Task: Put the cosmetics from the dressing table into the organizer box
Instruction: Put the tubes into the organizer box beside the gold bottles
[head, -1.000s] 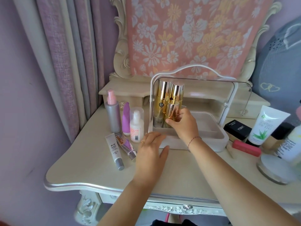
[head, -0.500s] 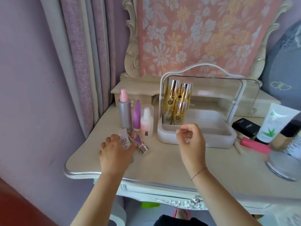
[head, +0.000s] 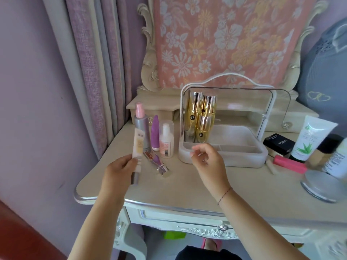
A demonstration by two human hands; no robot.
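Observation:
My left hand point(head: 116, 173) grips a slim cream tube with a silver cap point(head: 137, 147), held upright above the dressing table's left side. My right hand point(head: 208, 162) hovers with loosely curled fingers and nothing in it, just in front of the white organizer box point(head: 244, 156). Three gold bottles point(head: 201, 119) stand in the box's left end, under its raised clear lid point(head: 277, 102). A grey spray bottle with a pink cap point(head: 141, 126), a purple tube point(head: 155, 134) and a small white pump bottle point(head: 166, 141) stand left of the box. A purple tube with a silver cap point(head: 157, 162) lies beside them.
Right of the box lie a black compact point(head: 278, 144), a white aloe tube point(head: 309, 139), a pink stick point(head: 289, 164), a round silver lid point(head: 319, 184) and a white bottle point(head: 336, 162). The flower-cloth-covered mirror point(head: 225, 38) rises behind; curtains point(head: 97, 62) hang at left.
My right hand let go of the gold bottle in the box and drew back. My left hand moved to the lying cream tube, took it and lifted it upright.

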